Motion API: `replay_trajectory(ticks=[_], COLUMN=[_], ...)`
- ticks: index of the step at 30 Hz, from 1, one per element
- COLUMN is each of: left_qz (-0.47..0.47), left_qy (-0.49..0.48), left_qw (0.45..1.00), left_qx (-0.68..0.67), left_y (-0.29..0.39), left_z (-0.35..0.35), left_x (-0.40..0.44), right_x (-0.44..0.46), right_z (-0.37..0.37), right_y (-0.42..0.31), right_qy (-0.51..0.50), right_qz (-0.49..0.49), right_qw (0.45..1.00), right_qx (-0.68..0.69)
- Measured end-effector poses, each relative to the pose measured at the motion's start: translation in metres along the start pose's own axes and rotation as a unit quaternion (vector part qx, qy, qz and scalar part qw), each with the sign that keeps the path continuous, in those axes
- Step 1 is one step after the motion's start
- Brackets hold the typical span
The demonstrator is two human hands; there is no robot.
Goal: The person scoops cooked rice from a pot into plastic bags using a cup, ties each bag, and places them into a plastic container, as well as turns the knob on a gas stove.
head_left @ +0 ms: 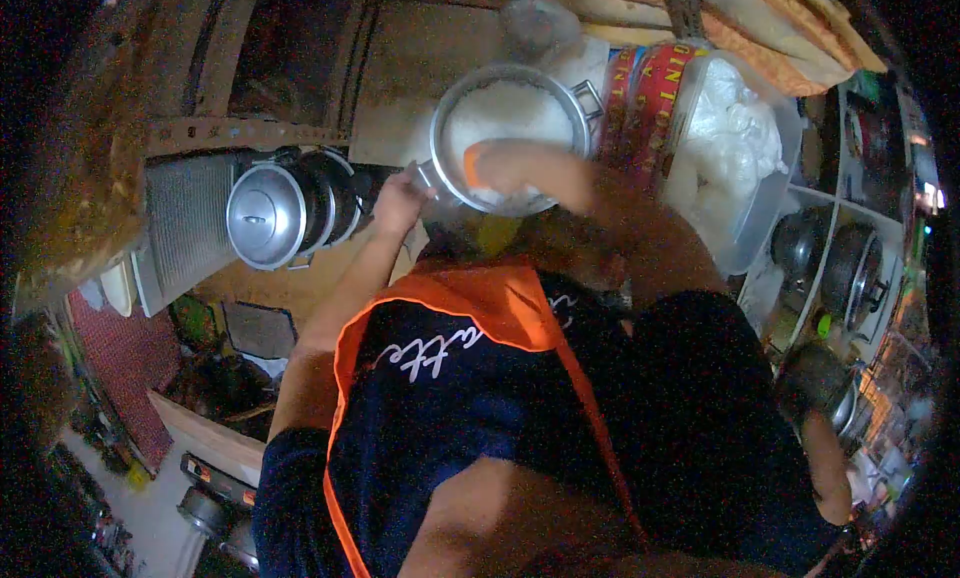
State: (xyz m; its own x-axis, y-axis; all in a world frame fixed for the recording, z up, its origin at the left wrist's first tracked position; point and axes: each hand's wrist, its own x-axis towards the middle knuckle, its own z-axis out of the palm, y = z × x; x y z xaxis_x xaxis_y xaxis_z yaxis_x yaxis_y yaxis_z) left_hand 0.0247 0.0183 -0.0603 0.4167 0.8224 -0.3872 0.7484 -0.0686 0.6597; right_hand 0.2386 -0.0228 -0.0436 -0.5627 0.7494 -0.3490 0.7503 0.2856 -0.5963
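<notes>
A metal pot (pixel 437 128) with two side handles stands in front of me, with white contents (pixel 505 113) that look like rice. My left hand (pixel 399 204) is closed around its left handle (pixel 426 178). Over the near side of the pot, my right hand (pixel 515 170) reaches in, blurred by motion. Its fingers are wrapped against an orange object (pixel 471 165), perhaps a cup or scoop, partly hidden by the hand. The pot's right handle (pixel 588 99) is free of both hands.
Several lidded pots (pixel 266 218) are stacked at left beside a ribbed panel (pixel 190 228). Right of my pot are a red printed sack (pixel 640 103) and a clear bin (pixel 770 168) holding a white plastic bag (pixel 735 128). Dark pots (pixel 850 268) fill a shelf farther right.
</notes>
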Motion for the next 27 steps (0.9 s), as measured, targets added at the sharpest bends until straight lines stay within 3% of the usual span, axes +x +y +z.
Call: replay_trajectory(ticks=[3, 5, 7, 9, 12, 14, 15, 16, 18, 19, 20, 24, 27], left_qz=[-0.010, -0.048, -0.082, 0.039, 0.026, 0.043, 0.054, 0.057, 0.002, 0.000, 0.011, 0.041, 0.035], left_qy=[-0.026, -0.060, -0.094, -0.030, -0.044, -0.029, -0.006, -0.007, -0.032, -0.032, -0.018, -0.009, -0.034], left_qw=[1.000, 0.995, 0.988, 0.998, 0.996, 0.997, 0.998, 0.998, 0.999, 0.999, 1.000, 0.999, 0.999], left_qx=[-0.012, -0.055, -0.093, -0.040, -0.076, -0.052, -0.030, -0.029, 0.001, -0.001, -0.011, 0.035, 0.013], left_y=[-0.009, 0.005, -0.002, -0.035, -0.030, -0.027, -0.026, -0.016, 0.001, -0.009, -0.025, -0.009, -0.018], left_z=[0.000, -0.009, -0.006, 0.011, 0.010, 0.009, 0.009, 0.003, -0.006, 0.000, 0.008, 0.006, 0.012], left_x=[0.008, 0.004, 0.007, 0.017, 0.014, 0.011, 0.009, 0.005, -0.003, -0.002, 0.002, -0.001, -0.001], right_x=[-0.020, -0.035, -0.039, -0.039, -0.026, -0.004, -0.009, -0.015, -0.032, -0.043, -0.051, -0.068, -0.049], right_z=[-0.015, 0.000, 0.003, -0.008, -0.025, 0.017, 0.022, 0.028, 0.041, 0.048, 0.053, 0.045, 0.017], right_y=[0.017, 0.024, 0.022, 0.020, 0.038, 0.088, 0.089, 0.084, 0.071, 0.065, 0.059, 0.035, 0.028], right_qy=[-0.055, 0.096, 0.106, 0.117, 0.280, 0.414, 0.414, 0.389, 0.329, 0.185, 0.032, -0.003, 0.163], right_qz=[0.089, 0.069, 0.111, 0.150, 0.023, 0.063, 0.068, 0.214, 0.343, 0.337, 0.312, 0.242, 0.092], right_qw=[0.989, 0.973, 0.975, 0.973, 0.926, 0.841, 0.840, 0.890, 0.867, 0.923, 0.924, 0.946, 0.958], right_qx=[-0.109, -0.199, -0.163, -0.129, -0.253, -0.342, -0.343, -0.100, 0.153, -0.033, -0.217, -0.217, -0.218])
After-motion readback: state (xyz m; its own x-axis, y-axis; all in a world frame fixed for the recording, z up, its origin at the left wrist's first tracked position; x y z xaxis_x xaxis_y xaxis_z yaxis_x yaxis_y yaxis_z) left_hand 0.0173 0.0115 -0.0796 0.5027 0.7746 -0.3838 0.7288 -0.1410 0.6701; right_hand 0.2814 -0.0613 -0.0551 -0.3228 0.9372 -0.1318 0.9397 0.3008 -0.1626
